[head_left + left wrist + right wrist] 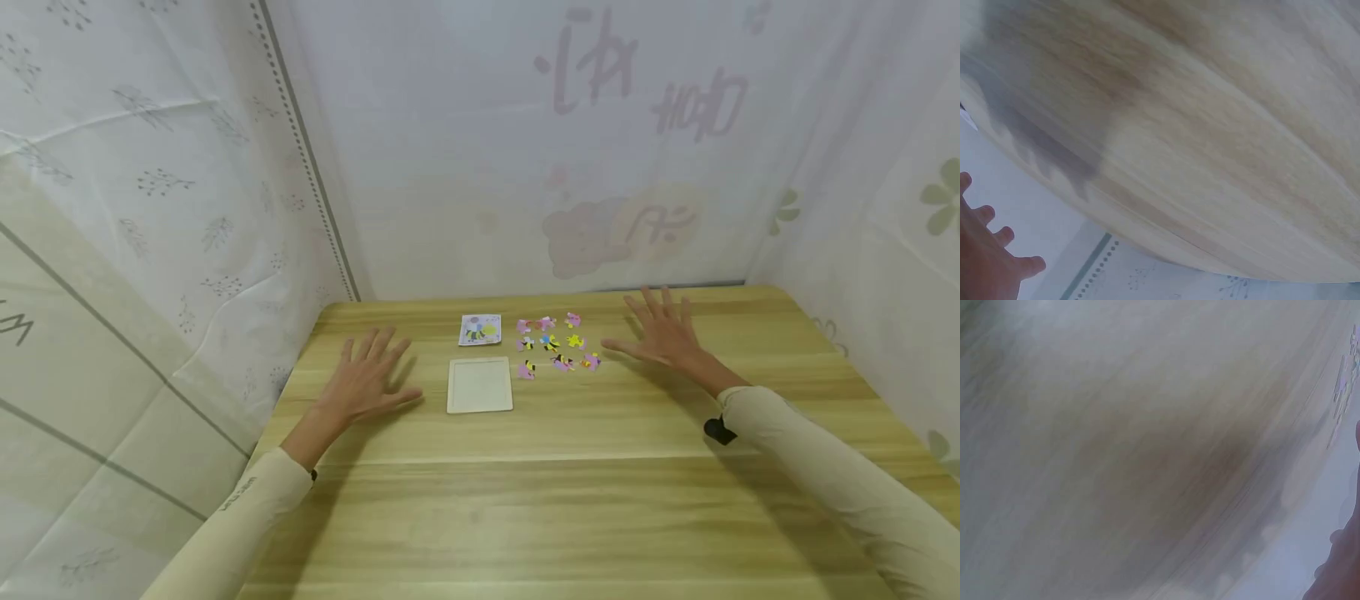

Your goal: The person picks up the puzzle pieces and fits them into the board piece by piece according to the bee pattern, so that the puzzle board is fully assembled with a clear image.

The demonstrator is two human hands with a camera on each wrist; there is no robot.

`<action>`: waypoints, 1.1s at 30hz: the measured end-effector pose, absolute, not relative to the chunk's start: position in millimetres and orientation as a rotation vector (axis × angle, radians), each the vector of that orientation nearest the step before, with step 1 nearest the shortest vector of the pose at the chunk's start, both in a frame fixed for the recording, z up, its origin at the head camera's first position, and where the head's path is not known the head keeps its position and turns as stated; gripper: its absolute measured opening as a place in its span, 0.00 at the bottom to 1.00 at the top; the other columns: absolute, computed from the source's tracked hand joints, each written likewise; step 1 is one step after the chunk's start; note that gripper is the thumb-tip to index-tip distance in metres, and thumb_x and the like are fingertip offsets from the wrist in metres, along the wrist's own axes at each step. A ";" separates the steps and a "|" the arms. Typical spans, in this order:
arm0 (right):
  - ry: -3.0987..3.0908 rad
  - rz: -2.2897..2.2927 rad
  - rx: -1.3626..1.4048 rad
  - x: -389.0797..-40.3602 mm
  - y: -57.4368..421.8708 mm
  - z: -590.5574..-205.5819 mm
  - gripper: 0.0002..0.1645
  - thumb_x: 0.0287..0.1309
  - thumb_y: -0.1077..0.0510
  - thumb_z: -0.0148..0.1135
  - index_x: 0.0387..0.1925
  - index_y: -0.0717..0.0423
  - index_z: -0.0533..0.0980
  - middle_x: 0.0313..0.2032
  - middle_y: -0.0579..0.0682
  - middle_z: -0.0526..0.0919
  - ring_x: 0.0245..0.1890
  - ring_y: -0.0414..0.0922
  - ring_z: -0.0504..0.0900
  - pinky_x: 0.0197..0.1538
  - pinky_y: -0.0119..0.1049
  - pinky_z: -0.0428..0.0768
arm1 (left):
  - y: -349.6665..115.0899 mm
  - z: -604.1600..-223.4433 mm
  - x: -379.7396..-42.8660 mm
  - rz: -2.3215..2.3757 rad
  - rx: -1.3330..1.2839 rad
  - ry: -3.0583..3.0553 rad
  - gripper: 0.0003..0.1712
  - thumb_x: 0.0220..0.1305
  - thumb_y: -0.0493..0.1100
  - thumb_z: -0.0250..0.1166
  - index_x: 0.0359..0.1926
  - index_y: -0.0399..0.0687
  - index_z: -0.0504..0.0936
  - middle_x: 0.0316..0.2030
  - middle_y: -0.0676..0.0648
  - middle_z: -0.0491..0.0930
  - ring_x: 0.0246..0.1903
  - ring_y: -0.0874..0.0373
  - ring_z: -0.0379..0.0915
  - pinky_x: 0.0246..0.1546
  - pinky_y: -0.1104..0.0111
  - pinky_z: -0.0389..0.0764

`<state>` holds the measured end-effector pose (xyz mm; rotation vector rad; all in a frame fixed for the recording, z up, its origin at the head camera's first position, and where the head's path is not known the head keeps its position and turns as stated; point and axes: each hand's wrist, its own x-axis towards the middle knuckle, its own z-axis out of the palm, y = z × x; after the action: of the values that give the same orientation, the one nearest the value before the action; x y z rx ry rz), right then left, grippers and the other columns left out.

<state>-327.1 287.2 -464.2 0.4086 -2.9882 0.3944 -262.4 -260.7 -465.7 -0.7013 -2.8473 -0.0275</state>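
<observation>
My left hand (365, 382) is spread over the left of the wooden table, fingers straight and apart, holding nothing. To its right lies a square cream puzzle tray (480, 386). Behind the tray is a small picture card (480, 330) showing a bee. Several loose jigsaw pieces, pink, yellow and black, lie in rough rows to the right of both, among them a yellow piece (576, 341) and a pink-and-black piece (527, 370). Right of the pieces, my right hand (663, 335) is also spread with nothing in it. In the left wrist view, the left fingers (1004, 235) show above their shadow.
The wooden table (480, 517) reaches back to a pale printed curtain (450, 167). Another patterned curtain (187, 208) hangs along the left side, and more cloth (885, 233) hangs on the right. A black wrist strap part (720, 431) shows beneath the right sleeve.
</observation>
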 end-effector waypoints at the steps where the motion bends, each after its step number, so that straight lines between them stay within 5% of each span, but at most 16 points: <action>1: -2.987 0.394 0.413 -327.8 286.2 -464.1 0.65 0.57 0.22 0.62 0.82 0.56 0.54 0.81 0.65 0.41 0.79 0.69 0.29 0.72 0.74 0.27 | -259.2 -465.3 -261.9 -0.034 -0.705 -2.853 0.56 0.61 0.78 0.61 0.80 0.49 0.62 0.80 0.35 0.50 0.77 0.30 0.47 0.70 0.29 0.49; 16: -3.020 0.390 0.479 -335.2 255.0 -464.8 0.63 0.59 0.24 0.60 0.82 0.55 0.52 0.82 0.65 0.41 0.79 0.69 0.29 0.73 0.71 0.25 | -235.9 -466.3 -258.3 -0.065 -0.849 -2.841 0.51 0.65 0.73 0.62 0.79 0.51 0.65 0.78 0.40 0.60 0.77 0.34 0.52 0.70 0.31 0.54; 33: -2.983 0.335 0.589 -343.9 213.0 -467.8 0.61 0.58 0.25 0.63 0.81 0.55 0.57 0.81 0.64 0.49 0.79 0.71 0.40 0.74 0.73 0.36 | -220.6 -469.9 -260.7 -0.518 -1.052 -2.930 0.39 0.69 0.61 0.68 0.73 0.47 0.73 0.77 0.44 0.63 0.78 0.35 0.50 0.71 0.31 0.51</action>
<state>-343.9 213.0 -467.8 0.5889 -2.9829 0.3345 -260.7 -220.6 -469.9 -1.0517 -2.9303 -0.5181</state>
